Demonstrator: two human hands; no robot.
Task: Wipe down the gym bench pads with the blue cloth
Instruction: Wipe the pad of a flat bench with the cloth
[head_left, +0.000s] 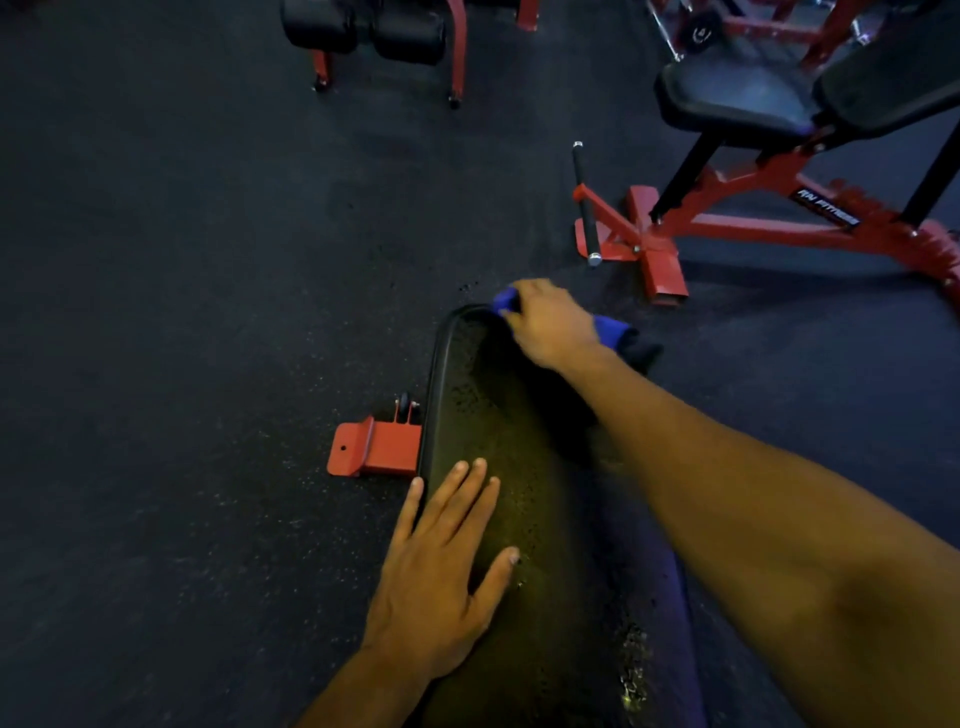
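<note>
A long black bench pad (483, 415) runs from the bottom of the head view up to a rounded far end. Its surface is speckled with droplets. My right hand (550, 325) holds the blue cloth (610, 330) against the far end of the pad; blue fabric sticks out on both sides of the hand, and its fingers are hidden on the far side. My left hand (441, 561) rests flat on the pad's left edge, fingers straight and spread.
The bench's red foot with a small wheel (376, 447) juts out left of the pad. An adjustable bench with red frame (753, 218) and black seat stands at the right rear. More red and black equipment (374, 31) sits at the top. Dark rubber floor surrounds everything.
</note>
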